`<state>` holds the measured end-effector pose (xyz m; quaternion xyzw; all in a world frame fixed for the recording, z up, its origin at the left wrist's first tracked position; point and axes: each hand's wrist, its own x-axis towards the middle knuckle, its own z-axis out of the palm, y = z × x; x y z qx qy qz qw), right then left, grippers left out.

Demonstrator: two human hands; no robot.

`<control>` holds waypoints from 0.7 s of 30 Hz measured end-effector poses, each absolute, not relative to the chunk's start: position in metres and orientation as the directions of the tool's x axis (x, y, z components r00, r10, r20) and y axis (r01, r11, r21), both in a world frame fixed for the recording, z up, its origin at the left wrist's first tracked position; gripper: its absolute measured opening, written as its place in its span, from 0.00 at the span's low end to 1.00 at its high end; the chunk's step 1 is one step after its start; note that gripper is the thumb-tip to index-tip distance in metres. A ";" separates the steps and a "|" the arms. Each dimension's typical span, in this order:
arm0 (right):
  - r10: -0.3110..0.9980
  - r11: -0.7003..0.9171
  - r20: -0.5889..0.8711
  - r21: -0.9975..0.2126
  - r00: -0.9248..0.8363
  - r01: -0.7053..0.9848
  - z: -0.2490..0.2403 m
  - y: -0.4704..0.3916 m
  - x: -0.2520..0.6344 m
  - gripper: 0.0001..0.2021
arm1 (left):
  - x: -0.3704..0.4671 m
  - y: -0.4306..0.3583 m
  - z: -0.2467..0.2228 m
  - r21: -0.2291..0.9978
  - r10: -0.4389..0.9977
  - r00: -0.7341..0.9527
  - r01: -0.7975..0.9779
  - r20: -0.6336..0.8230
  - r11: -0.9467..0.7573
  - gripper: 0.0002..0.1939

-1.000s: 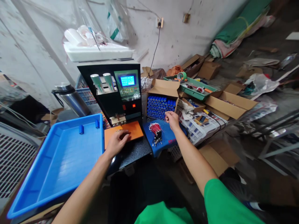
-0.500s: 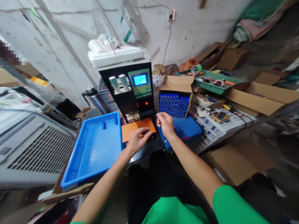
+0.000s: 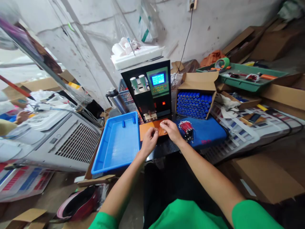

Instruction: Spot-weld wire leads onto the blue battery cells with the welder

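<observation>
Just over the flat orange board [image 3: 144,128] on the glossy black worktop [image 3: 164,149], the bare left hand [image 3: 150,136] and bare right hand [image 3: 171,129] are near each other, apart. Each grip is closed, thumb against fingers; whatever is pinched is too small to tell. To the left, the shallow blue plastic tray [image 3: 116,144] holds two small blue cylinders [image 3: 123,123] toward its far end. To the right, a bundle of thin red and black wires with white ends [image 3: 187,128] lies on a blue cloth-like pad [image 3: 208,133]. Behind stand the black machine with a lit blue display [image 3: 133,81] and the open cardboard box [image 3: 199,80] of stacked blue cylinders [image 3: 193,105]. Farther back is the whitish, stained wall [image 3: 173,28].
</observation>
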<state>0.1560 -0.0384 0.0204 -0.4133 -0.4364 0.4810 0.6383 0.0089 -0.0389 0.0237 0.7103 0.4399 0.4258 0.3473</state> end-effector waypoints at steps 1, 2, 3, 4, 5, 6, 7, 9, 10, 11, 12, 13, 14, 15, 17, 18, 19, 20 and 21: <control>0.978 0.201 0.183 -0.957 0.103 -0.210 0.018 -0.038 0.156 0.16 | 0.006 -0.038 0.026 0.856 0.918 0.263 0.352 0.298 -0.379 0.11; 0.978 0.210 0.204 -0.963 0.054 -0.168 0.016 -0.038 0.155 0.15 | 0.004 -0.037 0.028 0.843 0.915 0.275 0.375 0.295 -0.385 0.11; 0.975 0.221 0.221 -0.967 0.017 -0.129 0.014 -0.038 0.154 0.15 | 0.003 -0.036 0.030 0.832 0.913 0.285 0.396 0.292 -0.389 0.11; 0.972 0.232 0.233 -0.968 -0.007 -0.095 0.012 -0.037 0.153 0.14 | 0.001 -0.036 0.030 0.822 0.912 0.290 0.414 0.289 -0.392 0.11; 0.970 0.239 0.241 -0.969 -0.024 -0.067 0.010 -0.036 0.152 0.13 | -0.001 -0.037 0.030 0.813 0.912 0.294 0.428 0.287 -0.394 0.11; 0.969 0.242 0.243 -0.969 -0.036 -0.044 0.008 -0.035 0.152 0.13 | -0.003 -0.038 0.030 0.807 0.911 0.299 0.438 0.284 -0.396 0.11; 0.969 0.243 0.244 -0.970 -0.043 -0.029 0.006 -0.034 0.151 0.13 | -0.005 -0.038 0.029 0.802 0.911 0.304 0.448 0.279 -0.395 0.11; 0.969 0.245 0.245 -0.969 -0.029 -0.015 0.003 -0.030 0.150 0.13 | -0.016 -0.034 0.028 0.798 0.919 0.297 0.470 0.260 -0.378 0.11; 0.969 0.245 0.245 -0.969 -0.006 -0.016 0.001 -0.028 0.149 0.13 | -0.024 -0.030 0.028 0.796 0.929 0.276 0.488 0.248 -0.357 0.11; 0.970 0.243 0.243 -0.970 0.022 -0.019 -0.001 -0.026 0.149 0.13 | -0.034 -0.022 0.028 0.791 0.941 0.237 0.514 0.240 -0.331 0.11; 0.970 0.239 0.238 -0.971 0.051 -0.022 -0.002 -0.024 0.148 0.14 | -0.045 -0.012 0.029 0.780 0.955 0.179 0.551 0.237 -0.296 0.12; 0.970 0.233 0.231 -0.972 0.072 -0.025 -0.004 -0.022 0.148 0.14 | -0.057 0.000 0.031 0.762 0.966 0.106 0.597 0.235 -0.251 0.12; 0.971 0.226 0.224 -0.974 0.085 -0.023 -0.005 -0.021 0.148 0.14 | -0.070 0.014 0.033 0.733 0.972 0.033 0.650 0.234 -0.199 0.12; 0.972 0.221 0.219 -0.975 0.090 -0.019 -0.007 -0.020 0.147 0.15 | -0.083 0.030 0.035 0.694 0.974 -0.035 0.708 0.224 -0.134 0.11; 0.972 0.218 0.217 -0.976 0.088 -0.008 -0.009 -0.019 0.147 0.15 | -0.104 0.060 0.036 0.586 0.972 -0.142 0.810 0.186 0.006 0.08; 0.973 0.218 0.216 -0.976 0.086 -0.004 -0.010 -0.019 0.146 0.15 | -0.113 0.074 0.035 0.526 0.966 -0.194 0.847 0.173 0.075 0.07; 0.973 0.216 0.215 -0.976 0.083 -0.002 -0.011 -0.020 0.146 0.16 | -0.119 0.087 0.033 0.470 0.954 -0.254 0.869 0.160 0.153 0.08; 0.974 0.213 0.212 -0.977 0.081 -0.002 -0.012 -0.020 0.145 0.16 | -0.123 0.097 0.030 0.426 0.937 -0.323 0.873 0.137 0.238 0.12; 0.975 0.209 0.208 -0.978 0.078 -0.001 -0.013 -0.020 0.145 0.16 | -0.126 0.106 0.027 0.394 0.914 -0.393 0.860 0.104 0.325 0.16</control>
